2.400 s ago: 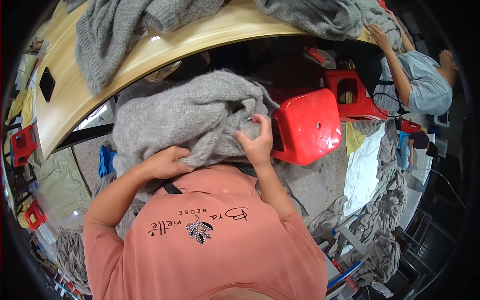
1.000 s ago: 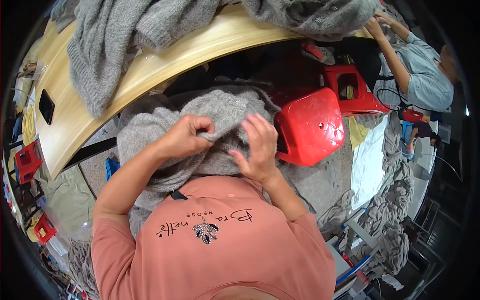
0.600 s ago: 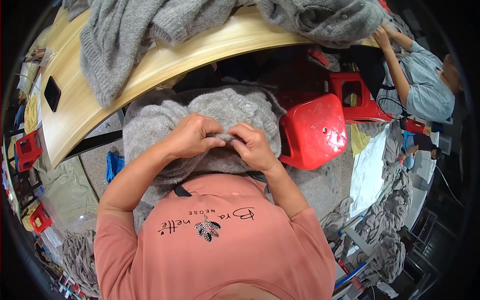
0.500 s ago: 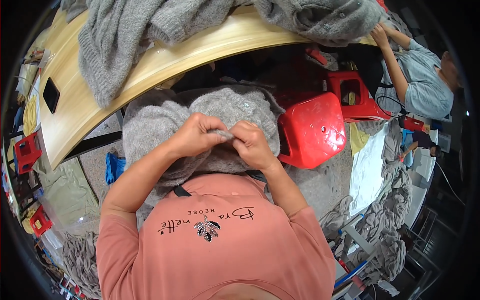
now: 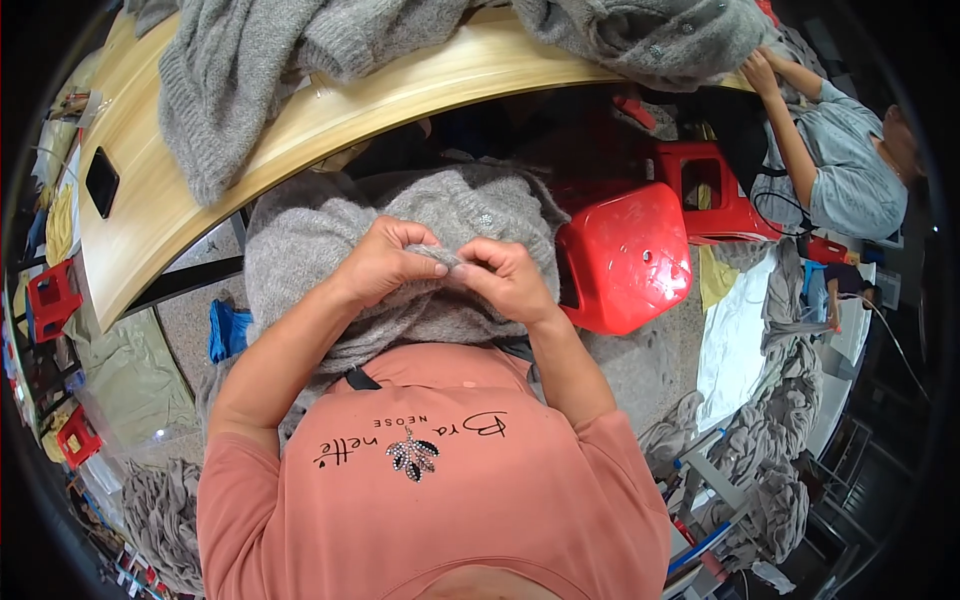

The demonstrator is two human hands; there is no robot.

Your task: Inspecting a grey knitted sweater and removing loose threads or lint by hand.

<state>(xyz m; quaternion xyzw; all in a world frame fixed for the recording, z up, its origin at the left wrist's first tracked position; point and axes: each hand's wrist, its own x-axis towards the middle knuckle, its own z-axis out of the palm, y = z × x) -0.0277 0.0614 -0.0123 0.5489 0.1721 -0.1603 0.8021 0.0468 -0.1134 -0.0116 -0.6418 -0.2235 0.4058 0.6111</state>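
A fuzzy grey knit sweater (image 5: 305, 240) lies bunched across my lap, with a small shiny button-like ornament (image 5: 487, 220) on it. My left hand (image 5: 388, 262) pinches a raised fold of this knit between thumb and fingers. Close against it, my right hand (image 5: 500, 278) grips the same fold with thumb and forefinger, the fingertips of both hands nearly touching. Whether a needle or thread is between the fingertips is too small to tell.
A wooden table (image 5: 400, 97) curves ahead, bearing more grey knitwear (image 5: 235, 90) and a black phone (image 5: 102, 182). A red stool (image 5: 630, 260) stands at my right. Beyond it a co-worker (image 5: 840, 160) handles grey knit. Piles of grey garments (image 5: 775, 430) lie at the right.
Both hands have shifted slightly on the fold. The left fingers have opened out a little and more of the pinched knit shows. The sweater's ornament shows more plainly.
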